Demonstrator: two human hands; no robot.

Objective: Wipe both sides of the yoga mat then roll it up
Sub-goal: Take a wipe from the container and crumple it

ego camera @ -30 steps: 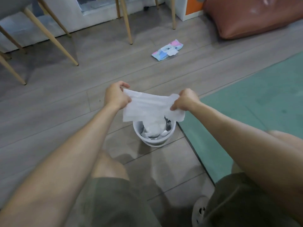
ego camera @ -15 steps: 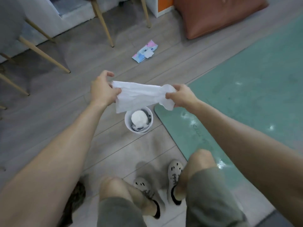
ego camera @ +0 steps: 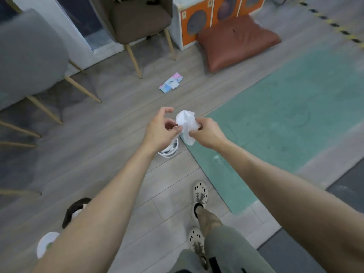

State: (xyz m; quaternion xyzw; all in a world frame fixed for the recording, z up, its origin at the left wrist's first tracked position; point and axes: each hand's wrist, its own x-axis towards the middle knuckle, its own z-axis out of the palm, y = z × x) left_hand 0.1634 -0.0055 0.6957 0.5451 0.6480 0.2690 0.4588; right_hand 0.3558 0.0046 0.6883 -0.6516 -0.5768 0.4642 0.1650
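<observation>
The teal yoga mat (ego camera: 285, 119) lies flat on the wooden floor to my right, with wet marks on its near end. I stand at its left corner. My right hand (ego camera: 208, 133) grips a white wipe (ego camera: 186, 123), bunched into a crumpled wad whose tail hangs down. My left hand (ego camera: 161, 129) is beside it, its lower fingertips pinching the wad's left side and its index finger lifted. Both hands are in the air, above a small white bin.
The small white bin (ego camera: 169, 152) holds used wipes, just off the mat's corner. A wipe packet (ego camera: 171, 85) lies further out. Chairs (ego camera: 137, 26) stand left and ahead; a brown cushion (ego camera: 238, 40) leans on orange cabinets. A white round object (ego camera: 46, 245) sits near left.
The wipe was stretched flat between both hands; now it is crumpled into a wad with the hands close together. The view has risen, showing more floor, mat and my feet.
</observation>
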